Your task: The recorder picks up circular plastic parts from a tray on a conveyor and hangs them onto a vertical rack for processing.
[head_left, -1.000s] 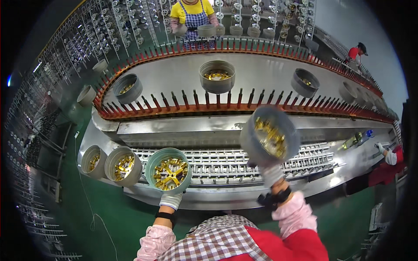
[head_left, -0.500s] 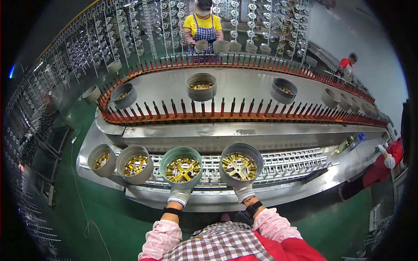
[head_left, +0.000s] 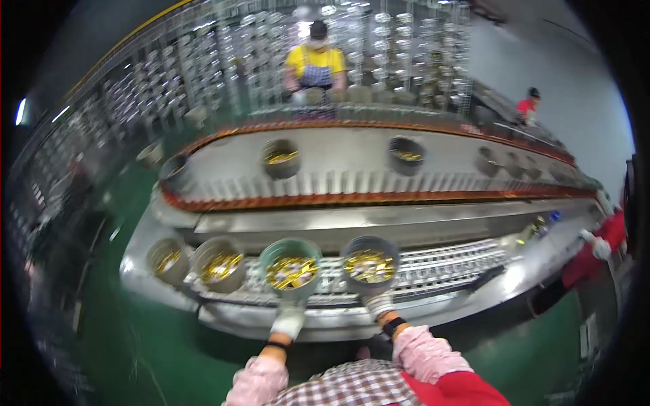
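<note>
In front of me stand two round open tubs. The green-grey tub (head_left: 291,245) is on the left and the dark grey tub (head_left: 399,254) on the right; both hold gold-coloured metal parts (head_left: 292,272), blurred. My left hand (head_left: 290,319), in a white glove, is just below the green-grey tub's near side; its fingers are smeared and partly hidden. Against the near underside of the dark grey tub, my gloved right hand (head_left: 378,303) grips it, its fingertips out of sight behind the wall. Two more grey tubs (head_left: 215,279) with similar parts stand to the left.
A metal rack of rods (head_left: 440,267) lies along the bench, behind and under the tubs. Beyond it runs a looped conveyor (head_left: 352,201) with upright pegs; more tubs (head_left: 281,166) stand inside the loop. A co-worker (head_left: 316,64) stands across, another (head_left: 602,245) at right.
The view has shifted and blurred. The dark grey tub and my right hand have come closer to the green-grey tub. My left hand sits lower against its tub.
</note>
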A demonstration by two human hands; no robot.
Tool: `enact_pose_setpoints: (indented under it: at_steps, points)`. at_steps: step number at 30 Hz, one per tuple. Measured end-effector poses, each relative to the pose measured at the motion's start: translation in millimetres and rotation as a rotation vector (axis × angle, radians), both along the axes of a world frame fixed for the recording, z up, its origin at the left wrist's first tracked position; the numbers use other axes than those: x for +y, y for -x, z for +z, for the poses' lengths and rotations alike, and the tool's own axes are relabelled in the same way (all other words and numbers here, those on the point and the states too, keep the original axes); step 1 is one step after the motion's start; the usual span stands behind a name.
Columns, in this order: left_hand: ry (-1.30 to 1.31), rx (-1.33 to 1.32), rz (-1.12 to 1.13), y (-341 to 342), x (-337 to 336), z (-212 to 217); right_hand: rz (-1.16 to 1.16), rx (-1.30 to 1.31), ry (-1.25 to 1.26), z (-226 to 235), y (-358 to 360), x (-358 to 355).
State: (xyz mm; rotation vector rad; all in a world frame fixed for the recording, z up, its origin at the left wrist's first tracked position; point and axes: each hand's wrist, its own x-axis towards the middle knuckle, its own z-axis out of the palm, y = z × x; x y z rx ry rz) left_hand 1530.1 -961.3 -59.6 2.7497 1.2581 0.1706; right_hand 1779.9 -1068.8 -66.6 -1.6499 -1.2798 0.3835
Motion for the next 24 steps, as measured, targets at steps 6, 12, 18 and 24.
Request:
enact_pose_setpoints:
  at_steps: [6, 12, 18, 24]
  points:
    - [0.372, -1.010, 0.129, -29, -74, 10, 0.139, -0.063, 0.046, 0, 16, -9]
    - [0.453, -0.871, -0.016, -109, -105, 21, 0.423, -0.134, 0.166, 37, -33, -34]
    - [0.212, -0.919, 0.149, -179, -128, 58, 0.716, 0.181, 0.306, 124, -208, -67]
    - [-0.366, -0.057, 0.178, -221, -123, 11, -0.101, 0.355, -0.185, 111, -511, -72]
